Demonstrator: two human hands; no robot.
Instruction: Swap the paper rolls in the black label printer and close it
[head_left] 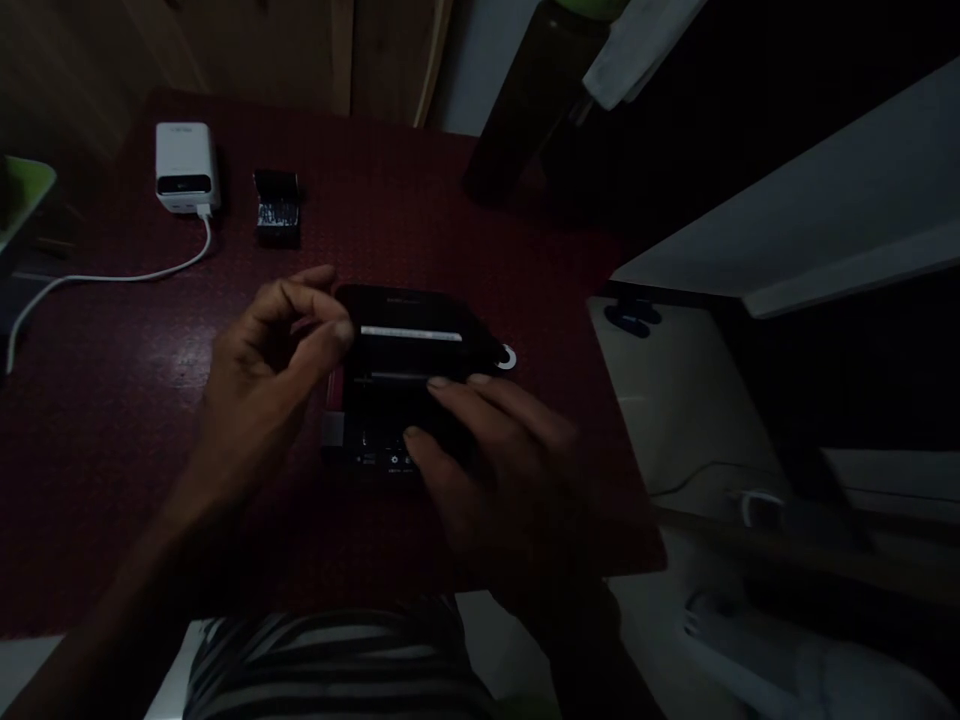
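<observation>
A black box-shaped device lies on the red table in front of me, perhaps a radio. A pale, finely marked strip runs across its upper part, with small white symbols along its near edge. At its upper left corner, my left hand is closed in a pinch, thumb and forefinger together at the edge. My right hand grips the near right part, fingertips on the middle ridge and thumb close to the symbols. A white ring shows at the device's right end. Dim light hides its finer detail.
On the red table, a white power bank with a white cable stands at back left. Beside it sits a small black case, its lid up. A tall dark bottle rises at the back. Slippers lie on the floor.
</observation>
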